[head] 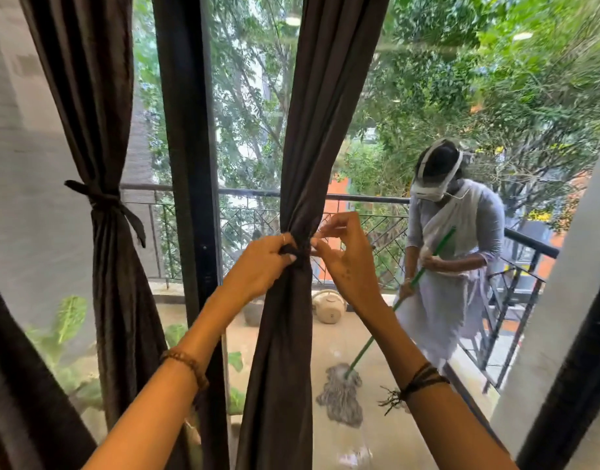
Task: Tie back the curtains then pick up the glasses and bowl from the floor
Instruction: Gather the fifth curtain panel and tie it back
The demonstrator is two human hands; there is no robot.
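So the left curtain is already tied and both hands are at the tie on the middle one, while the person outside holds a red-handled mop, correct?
Not quite: the mop handle is green, not red, as the head view shows. The rest holds: the left curtain is tied, and the left hand and right hand are at the tie on the middle curtain.

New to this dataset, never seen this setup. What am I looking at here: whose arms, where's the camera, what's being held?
There is no robot here. One wide-angle camera sits on a person's head and looks forward and down, so the two bare arms coming up from the bottom edge are the wearer's own. The left hand grips the dark tie wrapped round the middle curtain, bunching it. The right hand is at the same spot, fingertips pinching at the knot. The left curtain is already tied back with its own band. Through the glass, on the balcony, a second person wearing a head camera holds a green-handled mop. No glasses or bowl are in view.
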